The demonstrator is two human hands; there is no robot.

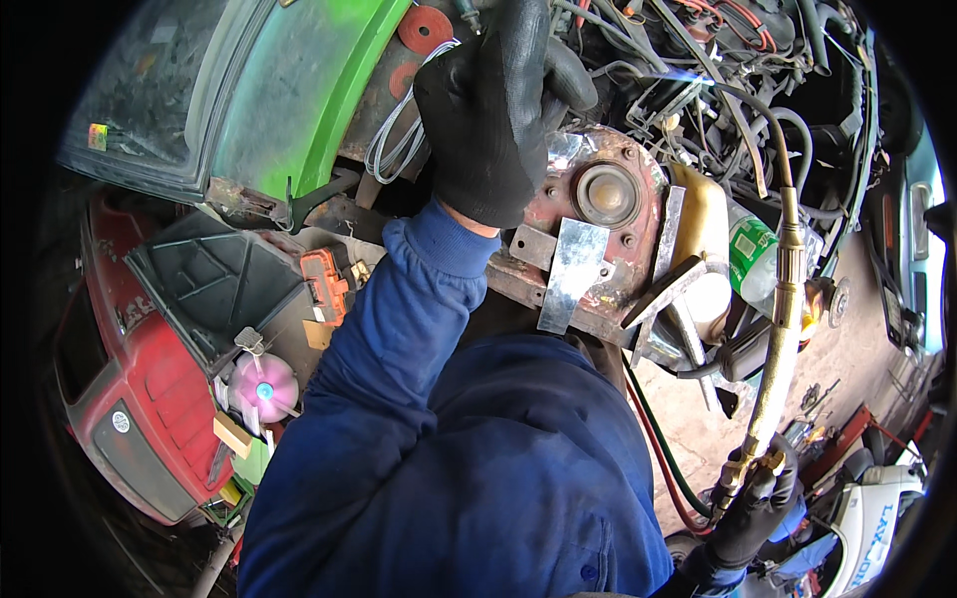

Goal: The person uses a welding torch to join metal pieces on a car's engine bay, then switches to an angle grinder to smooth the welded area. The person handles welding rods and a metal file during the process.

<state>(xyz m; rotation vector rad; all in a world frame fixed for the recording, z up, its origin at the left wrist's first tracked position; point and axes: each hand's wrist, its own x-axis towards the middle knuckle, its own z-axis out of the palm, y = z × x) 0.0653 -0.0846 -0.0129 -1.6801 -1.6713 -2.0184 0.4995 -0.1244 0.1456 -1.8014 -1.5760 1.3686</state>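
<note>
both hands wear black gloves, with blue sleeves. the right hand (753,508), at lower right, is closed around the valve end of a brass-coloured gas torch (784,299). the torch rises from that hand past the right side of the front structure, its dark neck curving leftward above; a small blue flame (688,77) burns at the tip, among the hoses and cables (638,40) of the engine bay. a red hose (653,446) and a green hose (662,431) run to the handle end.

the left hand (488,130) is raised over the vehicle front, fingers pointing away from the body; whether it grips anything cannot be told. a loop of thin pale wire (375,157) lies just beside it, and a red roll (412,38) near its fingers.

below and right of the left hand is a worn reddish metal mount (616,261) with a round centre. a bright metal strip (573,274) lies against its lower part. further right stand a yellowish tank (703,234) and a green-labelled clear bottle (753,254). a green body panel (329,110) is at upper left.
</note>
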